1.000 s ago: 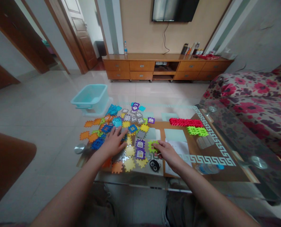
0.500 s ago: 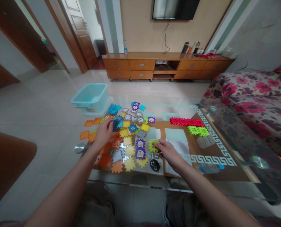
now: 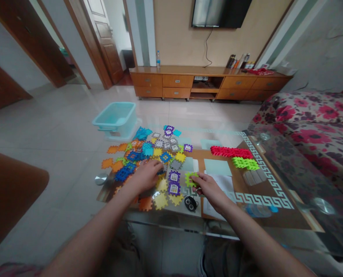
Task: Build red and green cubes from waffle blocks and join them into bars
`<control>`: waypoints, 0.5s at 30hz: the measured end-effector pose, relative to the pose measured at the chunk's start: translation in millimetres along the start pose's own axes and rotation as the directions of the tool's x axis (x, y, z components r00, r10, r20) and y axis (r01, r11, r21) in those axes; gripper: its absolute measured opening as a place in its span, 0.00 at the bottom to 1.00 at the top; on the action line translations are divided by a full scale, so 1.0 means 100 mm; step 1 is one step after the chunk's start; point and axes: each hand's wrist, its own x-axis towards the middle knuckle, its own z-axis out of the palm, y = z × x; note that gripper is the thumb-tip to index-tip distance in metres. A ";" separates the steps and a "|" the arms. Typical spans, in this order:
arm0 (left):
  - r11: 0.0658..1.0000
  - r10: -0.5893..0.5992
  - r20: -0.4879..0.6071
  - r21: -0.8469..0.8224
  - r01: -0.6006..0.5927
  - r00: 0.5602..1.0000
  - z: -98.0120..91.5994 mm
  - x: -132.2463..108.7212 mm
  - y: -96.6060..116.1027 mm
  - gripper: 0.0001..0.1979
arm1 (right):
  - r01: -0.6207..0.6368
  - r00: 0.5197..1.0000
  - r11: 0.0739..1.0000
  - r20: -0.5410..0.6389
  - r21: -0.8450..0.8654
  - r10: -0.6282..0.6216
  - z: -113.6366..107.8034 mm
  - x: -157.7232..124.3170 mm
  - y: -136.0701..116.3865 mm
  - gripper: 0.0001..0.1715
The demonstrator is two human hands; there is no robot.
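My right hand (image 3: 208, 186) pinches a lime-green square interlocking tile (image 3: 191, 179) with a window opening, above the glass table. My left hand (image 3: 149, 174) is over the spread of tiles, fingers curled downward; what lies under its fingertips is hidden. Beside it are dark blue tiles (image 3: 125, 172) and yellow tiles (image 3: 161, 184). Between my hands lie two purple window tiles (image 3: 174, 182), one above the other. A blue window tile (image 3: 166, 157) and a grey tile (image 3: 175, 165) rest just beyond my left hand.
Joined red tiles (image 3: 231, 151) and joined green tiles (image 3: 245, 163) lie at the right of the glass table. A round black object (image 3: 190, 204) sits near its front edge. On the floor beyond stands a teal plastic tub (image 3: 115, 122). A floral sofa (image 3: 312, 115) flanks the right side.
My left hand has moved right and nearer to me, away from the blue tiles at the left. My right hand still holds the green tile. The view has shifted slightly.
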 end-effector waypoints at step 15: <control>0.743 -0.646 -0.082 0.162 0.650 0.759 -0.29 -0.40 -1.35 0.23 | -0.016 1.000 1.000 -0.008 -0.017 0.015 0.00 -0.01 -0.02 0.11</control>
